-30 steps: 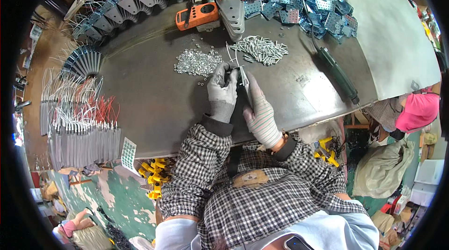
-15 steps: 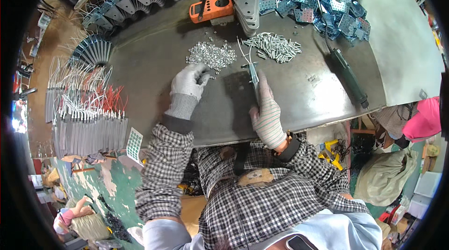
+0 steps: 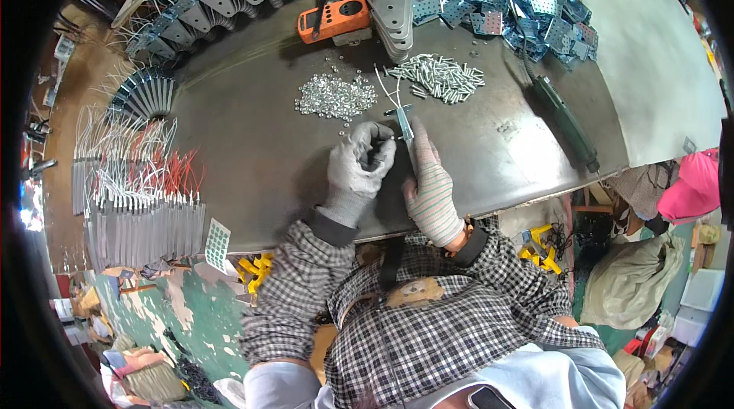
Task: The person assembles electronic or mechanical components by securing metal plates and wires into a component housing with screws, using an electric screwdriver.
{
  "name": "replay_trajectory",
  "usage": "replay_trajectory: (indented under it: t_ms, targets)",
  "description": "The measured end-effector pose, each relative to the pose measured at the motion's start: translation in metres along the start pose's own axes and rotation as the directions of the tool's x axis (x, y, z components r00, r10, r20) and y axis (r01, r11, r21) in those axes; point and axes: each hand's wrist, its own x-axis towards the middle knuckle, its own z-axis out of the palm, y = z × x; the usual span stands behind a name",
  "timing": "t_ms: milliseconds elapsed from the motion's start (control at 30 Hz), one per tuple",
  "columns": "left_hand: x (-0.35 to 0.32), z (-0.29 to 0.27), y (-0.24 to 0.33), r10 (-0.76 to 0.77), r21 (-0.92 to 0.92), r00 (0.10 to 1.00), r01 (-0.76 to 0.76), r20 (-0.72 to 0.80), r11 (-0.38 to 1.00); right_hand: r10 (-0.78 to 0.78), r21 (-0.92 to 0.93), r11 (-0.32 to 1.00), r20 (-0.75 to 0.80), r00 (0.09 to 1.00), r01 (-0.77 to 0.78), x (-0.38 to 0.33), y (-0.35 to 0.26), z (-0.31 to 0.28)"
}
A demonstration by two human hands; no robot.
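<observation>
Gloved in striped white, my right hand (image 3: 434, 191) is closed round a narrow metal part with two white wires (image 3: 405, 121). Its far end carries a small bluish metal bracket, and the wires stick up past it. My left hand (image 3: 359, 168), in a grey-white glove, has thumb and fingertips pinched together right beside the part's near side. Whatever sits in that pinch is too small to make out. Beyond my left hand lies a pile of small shiny nuts (image 3: 335, 95). A heap of short metal screws or studs (image 3: 440, 78) lies beyond my right hand.
An orange meter (image 3: 333, 20) stands at the back by stacked grey plates (image 3: 393, 23). Bluish perforated brackets (image 3: 527, 4) are piled back right. A dark green corded power tool (image 3: 566, 122) lies right. Rows of grey strips with wires (image 3: 145, 225) cover the left.
My left hand has left the edge of the nut pile and come right and nearer, up to the part. The right hand keeps hold of the wired part almost in place.
</observation>
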Motion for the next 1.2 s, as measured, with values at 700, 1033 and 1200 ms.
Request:
replay_trajectory:
  t_ms: [700, 1033, 1200]
  targets:
    - [-0.006, 0.027, -0.004, 0.348, 0.19, 0.918, -0.313, -0.19, 0.93, 0.304, -0.855, 0.35, -0.282, 0.91, -0.382, 0.063, 0.09, -0.247]
    - [-0.007, 0.028, -0.008, 0.327, 0.157, 0.924, -0.299, -0.2, 0.941, 0.277, 0.864, 0.502, -0.109, 0.955, -0.048, 0.062, -0.001, -0.19]
    - [-0.008, 0.031, -0.005, 0.33, 0.204, 0.921, -0.289, -0.209, 0.935, 0.446, 0.963, 0.258, -0.196, 0.873, 0.085, 0.064, 0.013, -0.122]
